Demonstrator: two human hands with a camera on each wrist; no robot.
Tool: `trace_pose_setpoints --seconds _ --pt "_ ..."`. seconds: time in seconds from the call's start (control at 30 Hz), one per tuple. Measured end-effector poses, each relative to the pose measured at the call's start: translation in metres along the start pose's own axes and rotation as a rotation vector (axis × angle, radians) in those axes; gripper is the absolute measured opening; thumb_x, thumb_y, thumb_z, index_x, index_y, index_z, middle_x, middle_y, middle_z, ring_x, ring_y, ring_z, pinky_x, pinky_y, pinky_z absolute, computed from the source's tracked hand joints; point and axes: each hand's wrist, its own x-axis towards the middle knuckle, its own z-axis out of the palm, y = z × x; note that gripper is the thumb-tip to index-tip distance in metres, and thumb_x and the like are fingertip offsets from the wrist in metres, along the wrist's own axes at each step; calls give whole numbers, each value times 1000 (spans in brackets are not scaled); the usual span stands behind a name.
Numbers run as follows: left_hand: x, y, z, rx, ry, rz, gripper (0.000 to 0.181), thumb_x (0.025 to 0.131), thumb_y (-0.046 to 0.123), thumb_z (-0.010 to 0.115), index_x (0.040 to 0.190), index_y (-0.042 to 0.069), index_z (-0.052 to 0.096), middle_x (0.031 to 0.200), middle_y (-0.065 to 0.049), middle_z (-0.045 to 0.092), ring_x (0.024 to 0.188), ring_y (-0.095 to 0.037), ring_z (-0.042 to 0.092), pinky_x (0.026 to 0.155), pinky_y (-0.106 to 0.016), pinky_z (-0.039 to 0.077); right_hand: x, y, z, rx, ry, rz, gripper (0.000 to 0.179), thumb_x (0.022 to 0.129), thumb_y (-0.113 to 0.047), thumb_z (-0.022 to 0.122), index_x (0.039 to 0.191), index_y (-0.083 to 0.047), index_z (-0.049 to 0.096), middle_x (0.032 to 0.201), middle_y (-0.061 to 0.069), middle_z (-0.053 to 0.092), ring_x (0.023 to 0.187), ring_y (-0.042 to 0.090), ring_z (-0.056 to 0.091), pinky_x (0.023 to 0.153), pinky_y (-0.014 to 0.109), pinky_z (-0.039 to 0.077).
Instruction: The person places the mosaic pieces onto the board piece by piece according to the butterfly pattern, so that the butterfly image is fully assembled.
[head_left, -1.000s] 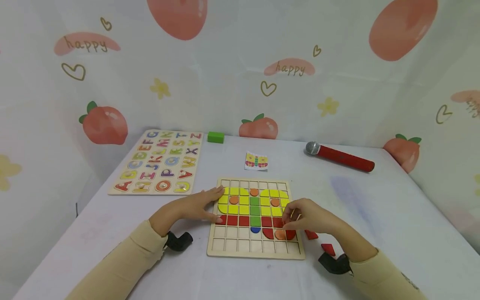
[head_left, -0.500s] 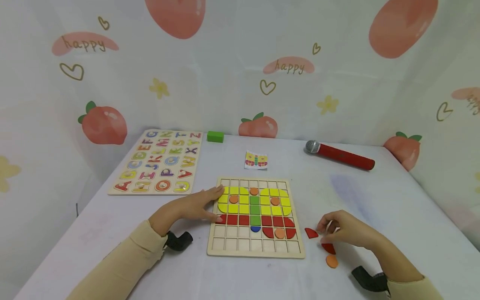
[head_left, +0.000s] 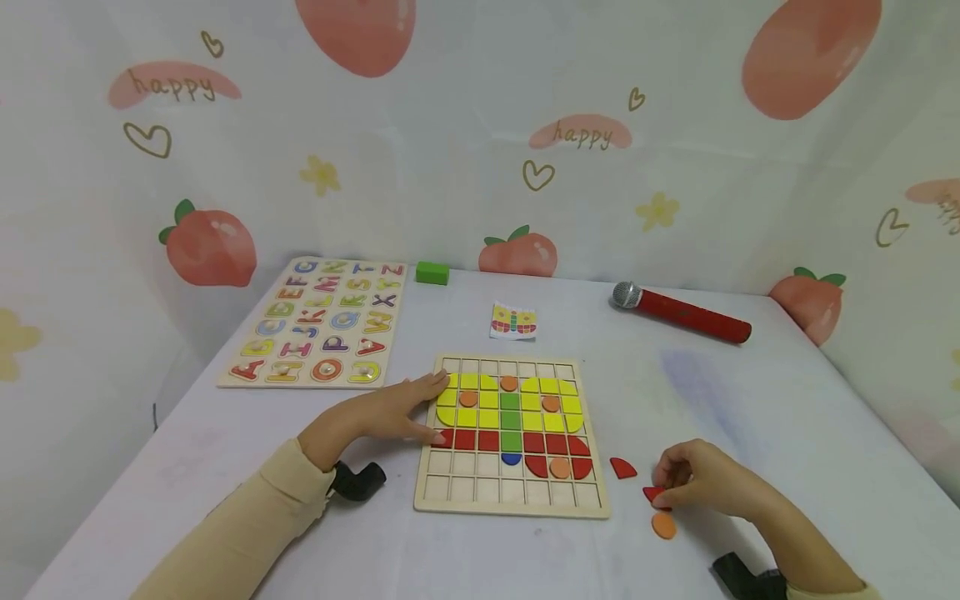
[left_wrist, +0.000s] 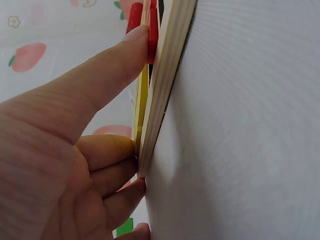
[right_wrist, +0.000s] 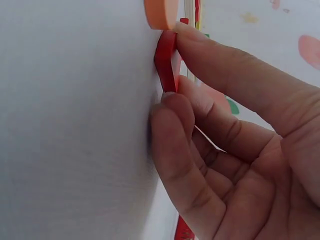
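Observation:
A wooden grid board (head_left: 517,507) lies in the middle of the table, with yellow, red, green, orange and blue tiles forming a butterfly pattern. My left hand (head_left: 382,410) rests along its left edge, fingers extended; in the left wrist view the thumb (left_wrist: 117,62) touches a red tile (left_wrist: 153,35) at that edge. Right of the board, my right hand (head_left: 705,479) pinches a red quarter-circle tile (right_wrist: 167,62) between thumb and fingers, low at the tabletop. Another red quarter-circle tile (head_left: 622,467) and an orange round tile (head_left: 663,525) lie close by.
An alphabet puzzle board (head_left: 311,325) lies at the back left, near a green block (head_left: 432,273). A small butterfly picture card (head_left: 513,322) sits behind the grid board. A red microphone (head_left: 682,313) lies at the back right.
My right hand has left the board's lower right, where a red tile now lies in its corner cell, and moved right to the loose red tile. The left hand has stayed put.

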Motion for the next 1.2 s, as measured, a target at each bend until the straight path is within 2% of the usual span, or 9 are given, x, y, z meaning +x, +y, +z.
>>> trace_pose_setpoints --seconds 0.33,0.5,0.67,0.8,0.93,1.2 --pt "0 0 0 5 -5 -1 96 76 53 69 150 17 20 158 0 12 146 -18 10 119 -43 11 -2 -2 2 -99 53 39 30 70 -29 81 77 -6 62 66 -2 55 58 5 48 51 20 42" --pt "-1 0 0 5 -1 -10 96 76 52 70 150 17 20 158 0 12 146 -18 10 119 -43 11 0 -3 2 -78 23 21 31 70 -28 80 76 -5 59 66 -2 54 58 5 48 51 20 42" --pt "0 0 -1 7 -4 -5 96 76 52 69 150 17 19 158 0 11 146 -19 9 119 -43 11 6 -7 -1 -17 -54 -3 29 73 -22 78 79 -3 58 71 0 58 61 7 52 53 19 44" --pt "2 0 0 10 -4 9 96 77 53 69 150 15 19 158 0 12 146 -18 9 119 -42 11 14 -18 -5 -9 -81 -10 22 77 -18 75 83 -4 58 72 0 58 61 8 51 52 20 45" --pt "2 -1 1 0 1 15 95 77 51 69 149 14 20 158 -1 12 146 -19 10 119 -43 10 26 -31 -6 -32 -76 -59 17 81 -15 71 86 -4 59 74 1 57 63 9 51 53 21 46" --pt "3 -1 1 25 -3 2 94 77 53 69 150 17 21 158 2 11 146 -16 9 119 -41 11 55 -68 5 -26 -118 -101 15 84 -14 68 91 -4 61 83 4 57 66 15 55 57 24 50"
